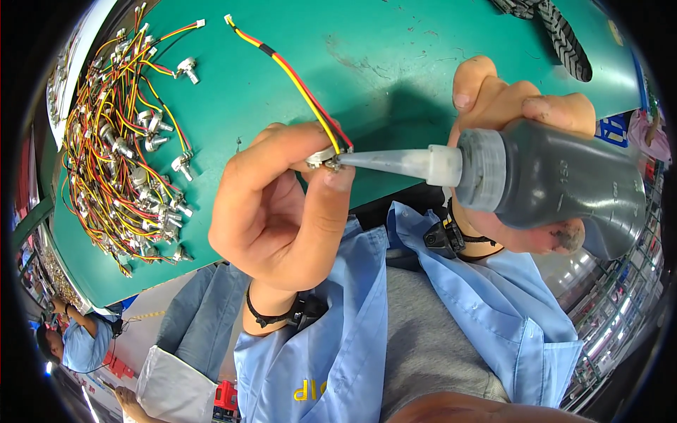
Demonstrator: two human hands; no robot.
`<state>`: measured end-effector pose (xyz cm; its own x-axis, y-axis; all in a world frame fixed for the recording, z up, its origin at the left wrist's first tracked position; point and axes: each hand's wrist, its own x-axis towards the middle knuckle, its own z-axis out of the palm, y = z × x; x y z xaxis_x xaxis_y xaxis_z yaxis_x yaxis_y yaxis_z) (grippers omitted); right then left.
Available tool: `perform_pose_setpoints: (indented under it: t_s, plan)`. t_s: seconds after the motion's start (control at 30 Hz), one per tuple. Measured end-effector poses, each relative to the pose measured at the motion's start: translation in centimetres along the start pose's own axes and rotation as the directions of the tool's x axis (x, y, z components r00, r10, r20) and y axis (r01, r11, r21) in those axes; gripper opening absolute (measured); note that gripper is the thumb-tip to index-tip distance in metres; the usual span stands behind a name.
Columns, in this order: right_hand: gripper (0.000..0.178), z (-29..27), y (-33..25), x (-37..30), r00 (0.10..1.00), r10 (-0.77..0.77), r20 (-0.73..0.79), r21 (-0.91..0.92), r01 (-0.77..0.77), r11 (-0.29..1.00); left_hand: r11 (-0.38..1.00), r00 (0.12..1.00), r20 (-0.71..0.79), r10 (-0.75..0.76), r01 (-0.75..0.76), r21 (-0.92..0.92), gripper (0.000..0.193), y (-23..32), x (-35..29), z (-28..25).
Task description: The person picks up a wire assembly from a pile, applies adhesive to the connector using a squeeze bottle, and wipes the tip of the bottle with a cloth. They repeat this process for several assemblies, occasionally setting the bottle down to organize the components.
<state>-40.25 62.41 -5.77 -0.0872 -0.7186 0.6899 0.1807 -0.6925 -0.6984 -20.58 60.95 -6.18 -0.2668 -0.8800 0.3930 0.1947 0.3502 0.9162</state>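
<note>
My left hand [282, 218] pinches a small metal potentiometer [321, 158] between thumb and fingers, above the green table top [402, 63]. Red, yellow and black wires [296, 79] run up from its terminals to a small white plug [228, 20]. In my right hand [502, 102] is a translucent squeeze bottle [557, 176] of dark liquid, tilted onto its side. Its tapered nozzle [388, 161] points left, the tip at the potentiometer's terminals beside my left thumb. Whether the tip touches them, or any liquid comes out, I cannot tell.
A heap of wired potentiometers [130, 169] covers the table's left side, one potentiometer [187, 69] lying at its upper edge. A black ribbed object [563, 42] lies at the far right. Beyond the table at lower left is a person in a blue shirt [88, 344].
</note>
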Motion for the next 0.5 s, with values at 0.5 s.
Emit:
perform_pose_setpoints:
  t_s: [0.5]
  plan:
    - [0.069, -0.46, -0.20, -0.19, 0.998, 0.015, 0.061, -0.075, -0.010, 0.997, 0.993, 0.998, -0.049, -0.050, 0.044, -0.114, 0.026, 0.21, 0.08, 0.33]
